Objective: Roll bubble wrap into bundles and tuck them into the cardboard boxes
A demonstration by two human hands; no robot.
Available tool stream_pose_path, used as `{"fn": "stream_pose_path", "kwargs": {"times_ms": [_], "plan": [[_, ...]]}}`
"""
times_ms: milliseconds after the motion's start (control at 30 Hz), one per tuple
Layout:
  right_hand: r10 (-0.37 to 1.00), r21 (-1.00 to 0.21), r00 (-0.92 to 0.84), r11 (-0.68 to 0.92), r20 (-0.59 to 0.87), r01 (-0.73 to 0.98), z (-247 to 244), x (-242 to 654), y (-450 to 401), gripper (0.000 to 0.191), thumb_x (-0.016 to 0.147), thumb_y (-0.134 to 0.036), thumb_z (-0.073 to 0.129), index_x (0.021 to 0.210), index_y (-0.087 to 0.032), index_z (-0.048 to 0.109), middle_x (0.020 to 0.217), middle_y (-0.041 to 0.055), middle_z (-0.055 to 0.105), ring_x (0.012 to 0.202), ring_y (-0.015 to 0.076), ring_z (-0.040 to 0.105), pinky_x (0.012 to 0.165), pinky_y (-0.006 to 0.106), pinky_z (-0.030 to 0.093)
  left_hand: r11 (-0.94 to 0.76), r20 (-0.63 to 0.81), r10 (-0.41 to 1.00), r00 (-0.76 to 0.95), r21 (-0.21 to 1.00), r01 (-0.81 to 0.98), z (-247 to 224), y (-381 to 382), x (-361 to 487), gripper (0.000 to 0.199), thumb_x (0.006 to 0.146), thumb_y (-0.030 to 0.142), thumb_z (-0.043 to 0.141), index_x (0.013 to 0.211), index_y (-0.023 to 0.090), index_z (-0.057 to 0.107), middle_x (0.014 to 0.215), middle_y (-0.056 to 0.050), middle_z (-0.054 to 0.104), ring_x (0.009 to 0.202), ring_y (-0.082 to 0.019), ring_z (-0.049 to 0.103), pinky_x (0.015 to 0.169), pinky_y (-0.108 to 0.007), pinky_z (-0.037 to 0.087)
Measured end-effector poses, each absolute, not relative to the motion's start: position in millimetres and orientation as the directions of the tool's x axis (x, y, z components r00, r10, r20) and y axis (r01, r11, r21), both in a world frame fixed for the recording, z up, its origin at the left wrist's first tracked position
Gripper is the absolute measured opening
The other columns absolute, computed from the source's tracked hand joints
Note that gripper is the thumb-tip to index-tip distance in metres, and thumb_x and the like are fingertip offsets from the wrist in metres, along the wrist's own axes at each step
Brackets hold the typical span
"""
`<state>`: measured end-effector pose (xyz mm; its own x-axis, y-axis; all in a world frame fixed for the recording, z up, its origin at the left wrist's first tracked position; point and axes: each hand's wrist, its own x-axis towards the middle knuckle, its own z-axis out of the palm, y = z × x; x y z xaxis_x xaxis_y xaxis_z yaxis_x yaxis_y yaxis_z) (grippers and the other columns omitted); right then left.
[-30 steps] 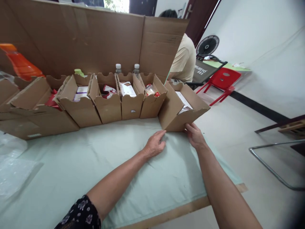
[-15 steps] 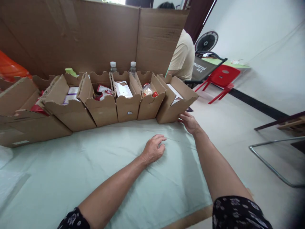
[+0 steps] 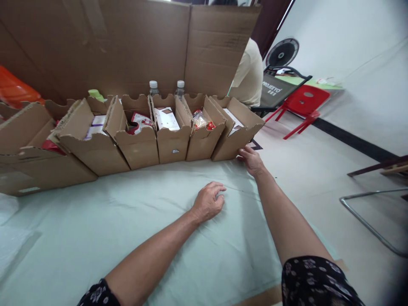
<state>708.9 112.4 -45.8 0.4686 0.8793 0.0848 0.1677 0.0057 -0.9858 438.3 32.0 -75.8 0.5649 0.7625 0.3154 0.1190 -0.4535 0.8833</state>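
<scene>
A row of brown cardboard bins stands along the far side of the cloth-covered table [image 3: 140,238]. My right hand [image 3: 251,160] is against the lower right side of the end bin [image 3: 230,146], fingers stretched towards it, fingertips partly out of sight. A white printed packet [image 3: 235,122] lies inside this bin. Beside it, the neighbouring bin [image 3: 204,146] contains clear and red wrapped items [image 3: 200,120]. My left hand [image 3: 208,200] rests on the cloth in front of the bins, empty, with thumb and fingers apart and loosely curved.
Other bins hold a white box [image 3: 167,119], a red-and-white packet [image 3: 142,120] and white-purple packs [image 3: 97,124]. Two capped bottles [image 3: 180,87] stand behind, before a tall cardboard panel [image 3: 134,46]. Right of the table are a red chair [image 3: 304,102] and a metal frame [image 3: 369,221]. A person's sleeve [image 3: 250,72] shows behind.
The end bin has shifted slightly back and left against its neighbour, with my right hand following at its side. My left hand stays on the cloth. The view has shifted a little.
</scene>
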Motion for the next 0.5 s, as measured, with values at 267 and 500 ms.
{"fn": "stream_pose_path", "kwargs": {"times_ms": [267,500], "plan": [[0.842,-0.97,0.528,-0.028,0.107,0.241,-47.6,702.1,116.6,0.05,0.062,-0.059,0.076,0.1,-0.027,0.07,0.09,-0.0006,0.074,0.087,0.0222,0.069,0.073,0.035,0.05,-0.449,0.305,0.757,0.578,0.885,0.121,-73.8,32.0,436.4,0.03,0.082,0.012,0.057,0.105,0.018,0.076,0.121,-0.01,0.074,0.113,-0.024,0.07,0.101,-0.036,0.058],[0.685,-0.927,0.672,0.013,0.282,0.375,-39.0,681.4,101.6,0.04,0.074,-0.058,0.065,0.091,-0.023,0.068,0.079,0.0029,0.069,0.082,0.0232,0.068,0.073,0.037,0.054,-0.451,0.305,0.759,0.576,0.884,0.125,-71.9,31.9,437.1,0.031,0.08,0.009,0.056,0.103,0.017,0.076,0.117,-0.01,0.075,0.11,-0.023,0.07,0.099,-0.035,0.057]]}}
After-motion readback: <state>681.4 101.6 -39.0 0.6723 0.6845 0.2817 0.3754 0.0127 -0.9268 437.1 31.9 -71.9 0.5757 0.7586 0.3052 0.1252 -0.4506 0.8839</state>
